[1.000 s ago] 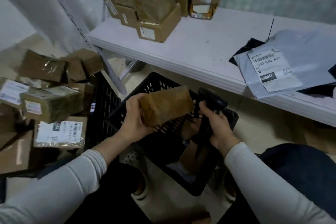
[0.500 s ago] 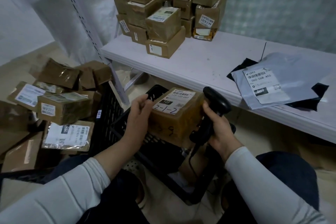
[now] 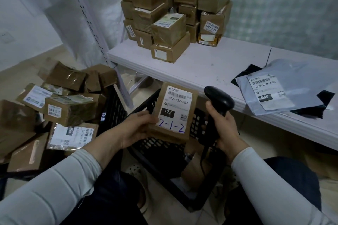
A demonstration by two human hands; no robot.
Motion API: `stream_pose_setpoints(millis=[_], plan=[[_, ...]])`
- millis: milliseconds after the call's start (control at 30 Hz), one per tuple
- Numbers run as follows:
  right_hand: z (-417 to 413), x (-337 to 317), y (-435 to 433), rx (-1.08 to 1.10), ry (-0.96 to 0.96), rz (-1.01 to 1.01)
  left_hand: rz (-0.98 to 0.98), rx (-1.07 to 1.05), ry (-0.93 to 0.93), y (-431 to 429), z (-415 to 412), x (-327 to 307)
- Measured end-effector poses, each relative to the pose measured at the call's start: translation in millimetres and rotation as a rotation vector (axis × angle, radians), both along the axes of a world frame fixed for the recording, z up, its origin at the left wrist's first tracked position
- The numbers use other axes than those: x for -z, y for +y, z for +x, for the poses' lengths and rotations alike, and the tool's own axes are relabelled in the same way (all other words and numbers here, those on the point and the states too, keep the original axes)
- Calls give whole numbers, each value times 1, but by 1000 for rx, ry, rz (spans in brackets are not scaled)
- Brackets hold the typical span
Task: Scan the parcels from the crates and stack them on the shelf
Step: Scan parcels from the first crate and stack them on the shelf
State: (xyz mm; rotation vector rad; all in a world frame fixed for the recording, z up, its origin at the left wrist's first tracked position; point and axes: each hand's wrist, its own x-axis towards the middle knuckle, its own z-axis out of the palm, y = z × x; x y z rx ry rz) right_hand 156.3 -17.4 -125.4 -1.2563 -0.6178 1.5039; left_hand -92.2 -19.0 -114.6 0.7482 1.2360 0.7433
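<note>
Her left hand (image 3: 136, 130) grips the labelled parcel (image 3: 174, 113) only by its corner while the right hand (image 3: 224, 129) clutches the scanner (image 3: 218, 103), so the parcel may slip into the crate (image 3: 164, 149).

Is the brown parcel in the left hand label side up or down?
Up: the brown cardboard parcel shows its white label, with blue handwritten 2-1-2, facing the camera.
</note>
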Motion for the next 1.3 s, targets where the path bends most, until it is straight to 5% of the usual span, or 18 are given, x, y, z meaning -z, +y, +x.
stream_pose_setpoints(millis=[367, 767, 1000, 1300], plan=[[-23, -49, -24, -334, 12, 41, 183, -171, 270, 28, -5, 16], [-19, -59, -16, -268, 27, 54, 190, -143, 180, 33, 7, 3], [1, -69, 21, -31, 15, 105, 217, -92, 73, 75, 41, -32], [16, -54, 60, 114, 50, 61, 176, -87, 292, 177, 99, -66]])
